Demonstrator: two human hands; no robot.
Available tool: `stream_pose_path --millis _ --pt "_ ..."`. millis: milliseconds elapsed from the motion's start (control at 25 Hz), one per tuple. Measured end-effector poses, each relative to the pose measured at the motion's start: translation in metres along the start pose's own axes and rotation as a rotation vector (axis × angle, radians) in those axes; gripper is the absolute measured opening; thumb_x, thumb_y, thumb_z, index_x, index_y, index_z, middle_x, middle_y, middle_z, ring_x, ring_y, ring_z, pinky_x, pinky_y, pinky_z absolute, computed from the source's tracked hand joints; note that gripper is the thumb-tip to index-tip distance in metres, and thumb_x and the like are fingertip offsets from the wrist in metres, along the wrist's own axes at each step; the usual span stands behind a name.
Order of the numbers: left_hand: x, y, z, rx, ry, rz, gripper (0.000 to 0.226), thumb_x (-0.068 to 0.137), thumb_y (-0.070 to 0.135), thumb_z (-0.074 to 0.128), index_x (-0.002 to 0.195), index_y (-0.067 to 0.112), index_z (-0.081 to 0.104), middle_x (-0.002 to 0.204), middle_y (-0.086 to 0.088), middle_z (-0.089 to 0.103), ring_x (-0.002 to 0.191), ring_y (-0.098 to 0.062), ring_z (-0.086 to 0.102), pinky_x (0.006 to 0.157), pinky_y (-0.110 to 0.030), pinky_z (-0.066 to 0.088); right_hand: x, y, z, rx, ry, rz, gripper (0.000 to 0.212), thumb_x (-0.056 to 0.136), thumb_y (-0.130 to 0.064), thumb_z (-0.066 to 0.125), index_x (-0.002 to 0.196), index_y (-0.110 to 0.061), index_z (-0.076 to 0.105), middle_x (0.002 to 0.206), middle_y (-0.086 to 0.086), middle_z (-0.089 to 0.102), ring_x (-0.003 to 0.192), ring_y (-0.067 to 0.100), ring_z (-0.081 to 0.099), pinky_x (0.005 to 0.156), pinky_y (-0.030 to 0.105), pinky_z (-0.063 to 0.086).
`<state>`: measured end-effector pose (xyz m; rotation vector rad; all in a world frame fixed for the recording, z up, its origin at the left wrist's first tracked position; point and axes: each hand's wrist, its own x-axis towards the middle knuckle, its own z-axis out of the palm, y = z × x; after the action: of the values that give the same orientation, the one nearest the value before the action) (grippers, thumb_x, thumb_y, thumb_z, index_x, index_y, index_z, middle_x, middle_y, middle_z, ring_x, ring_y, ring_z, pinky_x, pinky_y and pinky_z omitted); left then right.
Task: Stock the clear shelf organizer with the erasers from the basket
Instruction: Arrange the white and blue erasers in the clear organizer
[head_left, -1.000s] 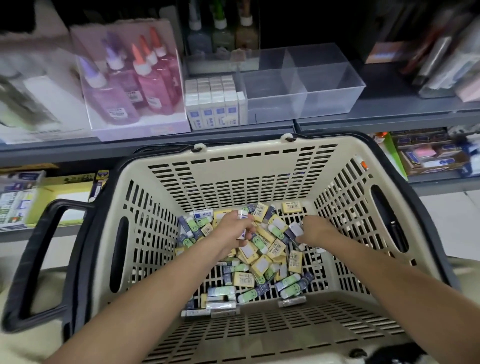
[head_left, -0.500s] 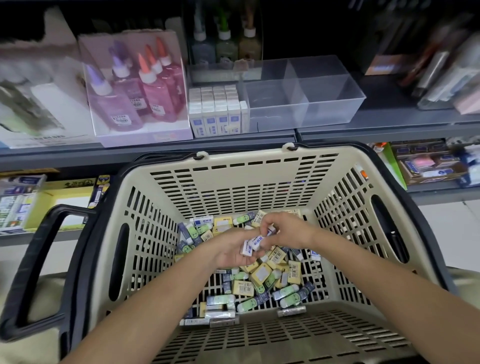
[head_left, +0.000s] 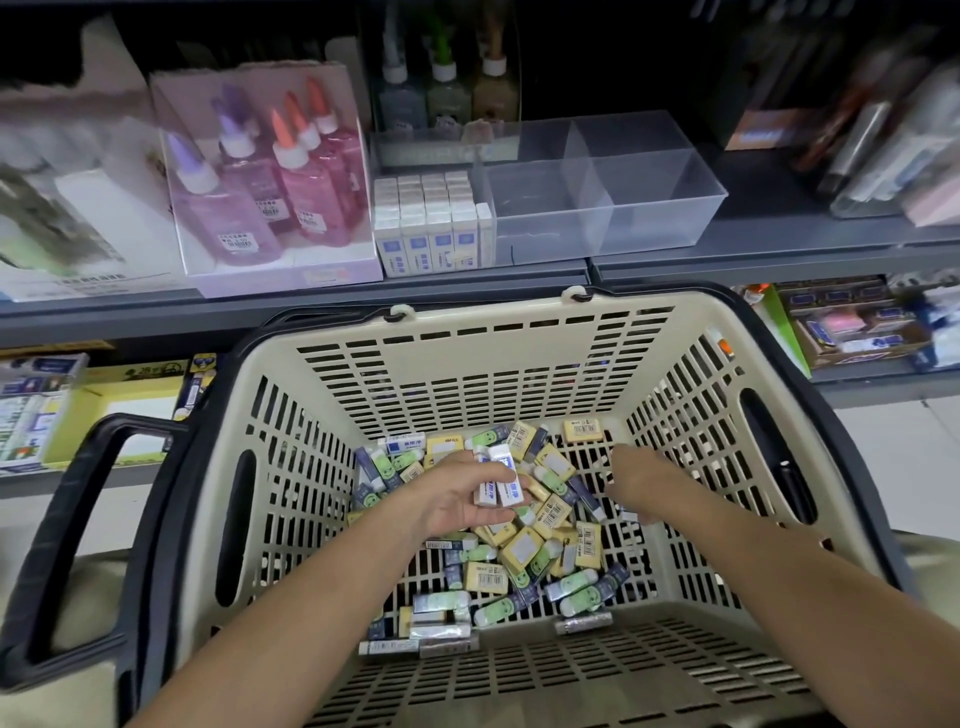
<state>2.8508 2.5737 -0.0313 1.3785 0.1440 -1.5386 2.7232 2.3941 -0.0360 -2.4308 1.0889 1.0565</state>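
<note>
Item: beige slotted shopping basket (head_left: 519, 325), black handles, parked just below a grey shelf (head_left: 779, 234). Contents: a loose heap of erasers (head_left: 524, 551) in yellow, green-faced and white-and-blue sleeves, piled toward the far end of the floor. Left hand (head_left: 452, 506): palm up over the heap, fingers curled round a small clutch of white-and-blue erasers (head_left: 501, 488), some standing proud of the grip. Right hand (head_left: 634, 480): blurred, fingers down among the heap at the right; whether it has caught anything cannot be told. Destination: clear shelf organizer (head_left: 649, 208) on the shelf above, its left section packed with upright white erasers (head_left: 431, 228), its other sections bare. Neighbouring stock: pink and purple glitter glue bottles (head_left: 291, 176) in a display box just to the left. Risks noted: the left handful looks loosely stacked, so a quick lift may shed one back into the basket or onto the floor; mixed sleeves in the heap invite a wrong sort landing in the organizer; a careless reach could knock the packed rows askew
</note>
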Motion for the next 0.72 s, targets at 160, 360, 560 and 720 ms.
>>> stream_pose_path --millis 160,360,560,720 --pt "0.0 0.003 -0.003 -0.031 0.02 0.036 0.027 0.084 0.004 0.063 0.108 0.005 0.051 0.089 -0.011 0.071 0.083 -0.022 0.07 0.062 -0.033 0.057 0.001 -0.008 -0.005 0.011 0.065 -0.089 0.032 0.087 -0.017 0.056 0.115 -0.008 0.045 0.1 0.009 0.058 0.087 0.022 0.059 0.064 0.029 0.046" --pt "-0.004 0.012 0.0 -0.006 0.062 0.09 0.019 0.082 0.002 0.064 0.095 0.015 0.058 0.074 -0.004 0.066 0.066 -0.014 0.063 0.06 -0.029 0.054 -0.016 -0.034 -0.042 0.619 -0.02 -0.316 0.019 0.081 -0.028 0.07 0.093 -0.017 0.06 0.075 0.002 0.066 0.059 0.007 0.058 0.049 0.018 0.041" --pt "-0.02 0.028 0.003 0.051 -0.021 0.129 0.022 0.077 0.017 0.075 0.094 0.016 0.061 0.077 0.001 0.067 0.062 -0.01 0.058 0.052 -0.021 0.048 -0.036 -0.045 -0.055 0.927 -0.059 -0.437 0.016 0.08 -0.02 0.071 0.086 -0.008 0.062 0.074 0.005 0.068 0.055 0.006 0.06 0.05 0.018 0.043" --pt "-0.032 0.043 0.008 0.138 0.005 0.153 0.02 0.076 0.011 0.074 0.09 0.017 0.061 0.07 0.003 0.067 0.053 -0.006 0.058 0.048 -0.019 0.047 -0.045 -0.046 -0.071 1.077 -0.05 -0.45 0.012 0.082 -0.016 0.068 0.086 -0.006 0.064 0.072 0.008 0.067 0.054 0.008 0.058 0.052 0.018 0.046"
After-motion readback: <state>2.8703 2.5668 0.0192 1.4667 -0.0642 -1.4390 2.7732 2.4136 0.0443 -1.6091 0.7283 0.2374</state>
